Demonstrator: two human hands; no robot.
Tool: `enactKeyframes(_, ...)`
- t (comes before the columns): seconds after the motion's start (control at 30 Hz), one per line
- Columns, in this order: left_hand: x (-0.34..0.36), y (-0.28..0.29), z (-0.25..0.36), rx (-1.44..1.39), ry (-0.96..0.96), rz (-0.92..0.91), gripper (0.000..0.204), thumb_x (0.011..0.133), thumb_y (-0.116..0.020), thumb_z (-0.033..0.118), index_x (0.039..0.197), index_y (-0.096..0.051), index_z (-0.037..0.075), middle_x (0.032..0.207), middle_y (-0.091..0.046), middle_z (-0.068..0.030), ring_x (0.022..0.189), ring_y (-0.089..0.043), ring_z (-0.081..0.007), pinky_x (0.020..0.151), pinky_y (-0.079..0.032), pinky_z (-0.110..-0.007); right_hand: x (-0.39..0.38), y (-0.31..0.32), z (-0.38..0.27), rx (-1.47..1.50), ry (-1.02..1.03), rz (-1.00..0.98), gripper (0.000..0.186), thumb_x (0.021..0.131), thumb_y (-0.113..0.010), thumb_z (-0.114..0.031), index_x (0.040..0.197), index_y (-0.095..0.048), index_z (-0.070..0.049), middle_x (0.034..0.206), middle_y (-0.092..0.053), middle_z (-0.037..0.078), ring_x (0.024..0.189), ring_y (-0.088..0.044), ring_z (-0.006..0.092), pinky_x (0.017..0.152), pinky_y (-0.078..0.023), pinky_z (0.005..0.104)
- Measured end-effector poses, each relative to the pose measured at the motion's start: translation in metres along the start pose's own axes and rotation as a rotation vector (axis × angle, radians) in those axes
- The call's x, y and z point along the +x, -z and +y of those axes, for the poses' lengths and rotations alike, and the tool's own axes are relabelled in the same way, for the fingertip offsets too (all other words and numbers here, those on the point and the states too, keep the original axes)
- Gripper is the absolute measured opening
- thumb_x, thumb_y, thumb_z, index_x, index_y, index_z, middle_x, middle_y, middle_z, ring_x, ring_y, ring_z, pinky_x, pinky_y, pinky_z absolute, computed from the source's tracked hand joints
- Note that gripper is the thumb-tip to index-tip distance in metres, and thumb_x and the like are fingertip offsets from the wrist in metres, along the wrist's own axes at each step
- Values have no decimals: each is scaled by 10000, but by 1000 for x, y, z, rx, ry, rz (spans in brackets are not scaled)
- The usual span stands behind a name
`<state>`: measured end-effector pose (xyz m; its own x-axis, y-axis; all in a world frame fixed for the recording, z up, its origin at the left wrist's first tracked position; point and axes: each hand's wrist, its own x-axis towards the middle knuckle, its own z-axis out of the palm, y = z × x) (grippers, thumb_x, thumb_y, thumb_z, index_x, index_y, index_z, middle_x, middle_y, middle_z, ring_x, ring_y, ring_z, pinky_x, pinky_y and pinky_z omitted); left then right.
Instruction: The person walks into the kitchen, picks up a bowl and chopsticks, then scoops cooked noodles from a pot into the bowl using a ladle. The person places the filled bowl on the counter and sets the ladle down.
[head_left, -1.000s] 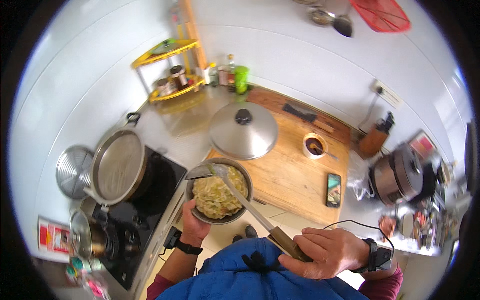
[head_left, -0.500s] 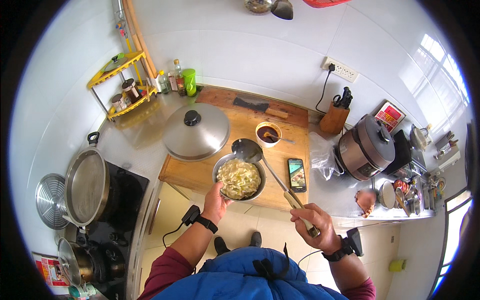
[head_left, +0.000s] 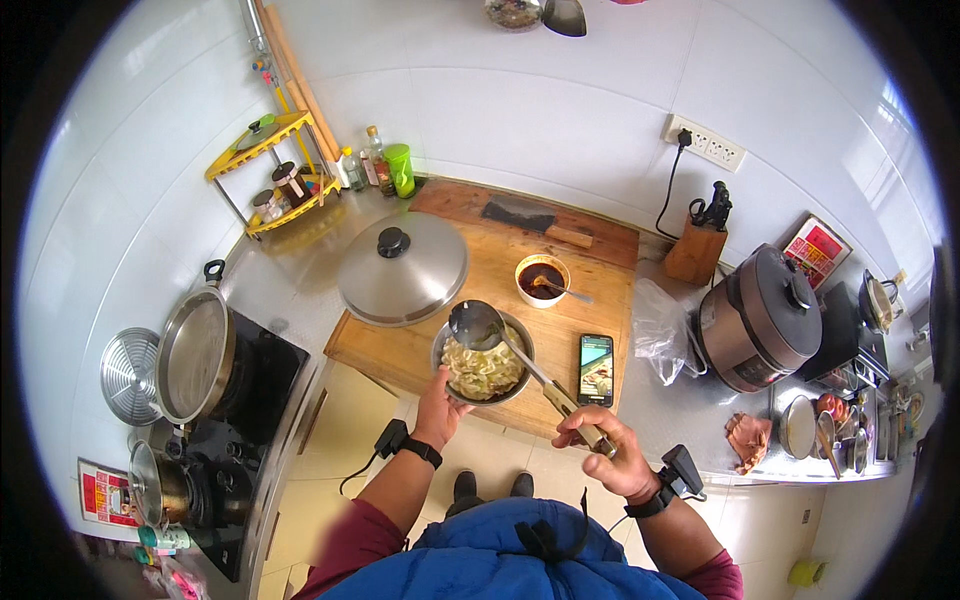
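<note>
A metal bowl (head_left: 524,338) full of pale noodles with green bits (head_left: 478,368) sits at the front edge of the wooden board (head_left: 395,350). My left hand (head_left: 437,408) grips the bowl's near left side, thumb at the rim. In my right hand (head_left: 612,450) is the handle of a steel ladle (head_left: 478,326), its dark bowl tilted over the far left part of the noodles. Whether the ladle touches the noodles I cannot tell. Behind stands a white bowl of dark sauce (head_left: 541,279) with a spoon in it. A phone (head_left: 596,370) lies to the right.
A large domed lid (head_left: 403,270) and a cleaver (head_left: 520,213) rest on the board. At left are a frying pan (head_left: 195,350) and a small pot (head_left: 158,487) by the black stove. A pressure cooker (head_left: 757,318), knife block (head_left: 697,248) and plastic bag (head_left: 660,325) stand right.
The ladle has moved a little left and nearer, now covering more of the noodles. My right hand's fingers have loosened somewhat on the handle. The whole view has shifted slightly.
</note>
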<state>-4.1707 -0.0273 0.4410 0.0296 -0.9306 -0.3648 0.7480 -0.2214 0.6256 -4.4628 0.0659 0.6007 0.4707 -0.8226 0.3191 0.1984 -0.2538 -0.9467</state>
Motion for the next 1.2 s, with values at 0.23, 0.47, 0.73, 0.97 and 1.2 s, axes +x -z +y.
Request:
enactKeyframes(0.23, -56, 55, 13, 88, 164, 86, 442, 1001, -502, 441, 1182, -576, 45, 1093, -651, -119, 1004, -656, -289, 931, -552, -502, -4, -7, -6, 52, -147, 41, 329, 1064, -439, -203, 1207, -622, 29, 1136, -597, 129, 1054, -647, 230, 950, -504, 365)
enactKeyframes(0.47, -101, 142, 16, 294, 361, 178, 358, 973, -542, 374, 1090, -601, 41, 1051, -658, -137, 956, -662, -294, 862, -576, -479, -11, -29, -1, -82, -290, 198, 309, 1004, -390, 39, 1197, -630, 26, 1123, -609, 121, 991, -669, 205, 903, -538, 332)
enactKeyframes(0.73, -106, 231, 22, 685, 492, 299, 338, 931, -615, 304, 1121, -563, 29, 1008, -595, -116, 887, -640, -260, 752, -596, -432, -17, -41, 17, -638, -298, 184, 527, 888, -534, 23, 1414, -513, -9, 1044, -611, 174, 957, -640, 280, 867, -516, 360)
enactKeyframes(0.97, -106, 278, 31, 782, 522, 416, 358, 918, -602, 296, 1133, -567, 12, 1018, -600, -130, 883, -643, -287, 762, -580, -465, -23, -55, 38, -785, -357, 249, 618, 829, -603, -34, 1434, -480, -3, 1067, -622, 214, 973, -631, 347, 902, -511, 395)
enactKeyframes(1.2, -108, 289, 44, 843, 529, 423, 407, 903, -623, 326, 1167, -580, 20, 1020, -605, -126, 857, -637, -271, 721, -577, -437, -11, -68, 40, -730, -716, 287, 522, 880, -627, -247, 1346, -540, -28, 1035, -688, 254, 958, -675, 416, 871, -531, 460)
